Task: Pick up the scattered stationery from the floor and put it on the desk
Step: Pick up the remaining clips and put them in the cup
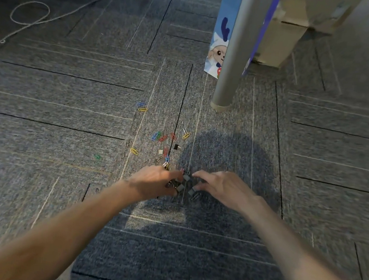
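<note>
Reaching down to the floor, the person brings both hands together over a small bunch of grey binder clips lying near the middle of the scene. The left hand has its fingers bent over the left side of the bunch; blur hides whether they already pinch a clip. The right hand has its fingers apart and loosely bent, the tips just beside the clips and holding nothing that shows.

Judged from this, the task is at an early stage. Farther out, coloured paper clips lie scattered on the carpet, with a blue and yellow pair at the far edge, a yellow one and a green one to the left, and a black binder clip among them. None of it shows on the table, whose top is out of view; only its grey leg stands at the far right. Nearly all the gathering, and the carry up, seems left to do.
</note>
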Action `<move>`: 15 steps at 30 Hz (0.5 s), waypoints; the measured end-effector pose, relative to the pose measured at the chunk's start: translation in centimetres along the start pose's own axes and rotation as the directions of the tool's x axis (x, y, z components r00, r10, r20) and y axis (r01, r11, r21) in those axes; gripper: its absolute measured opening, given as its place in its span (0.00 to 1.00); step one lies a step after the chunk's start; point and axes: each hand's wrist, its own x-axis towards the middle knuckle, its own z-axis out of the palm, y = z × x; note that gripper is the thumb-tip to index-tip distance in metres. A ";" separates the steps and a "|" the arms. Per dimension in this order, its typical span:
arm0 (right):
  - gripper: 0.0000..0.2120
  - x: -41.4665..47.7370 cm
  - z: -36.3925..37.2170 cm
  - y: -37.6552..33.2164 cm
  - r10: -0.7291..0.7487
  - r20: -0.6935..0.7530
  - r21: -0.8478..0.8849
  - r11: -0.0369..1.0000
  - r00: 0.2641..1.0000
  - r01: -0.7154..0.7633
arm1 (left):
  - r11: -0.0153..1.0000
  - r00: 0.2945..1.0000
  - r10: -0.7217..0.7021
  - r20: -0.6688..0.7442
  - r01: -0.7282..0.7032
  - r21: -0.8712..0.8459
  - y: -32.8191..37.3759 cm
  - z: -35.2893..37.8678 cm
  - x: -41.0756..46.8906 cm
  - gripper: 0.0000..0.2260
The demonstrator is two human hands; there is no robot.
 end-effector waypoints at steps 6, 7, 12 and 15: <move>0.10 0.4 0.8 0.1 0.048 0.100 -0.010 0.999 0.994 -0.047 | 0.999 0.999 -0.029 -0.014 0.030 0.039 0.5 -0.2 0.2 0.17; 0.10 0.4 0.7 -0.1 0.078 0.115 0.042 0.996 0.990 -0.084 | 0.998 0.999 -0.032 -0.012 0.032 0.044 0.4 -0.1 0.2 0.15; 0.10 0.5 0.0 -1.2 0.345 0.193 0.795 0.494 0.919 -0.353 | 0.999 0.999 0.022 -0.031 -0.020 0.043 0.2 0.0 0.2 0.13; 0.11 0.4 -0.5 -1.5 0.321 0.218 0.947 0.158 0.922 -0.279 | 0.996 0.994 0.087 -0.068 -0.085 0.034 0.4 -0.1 0.3 0.14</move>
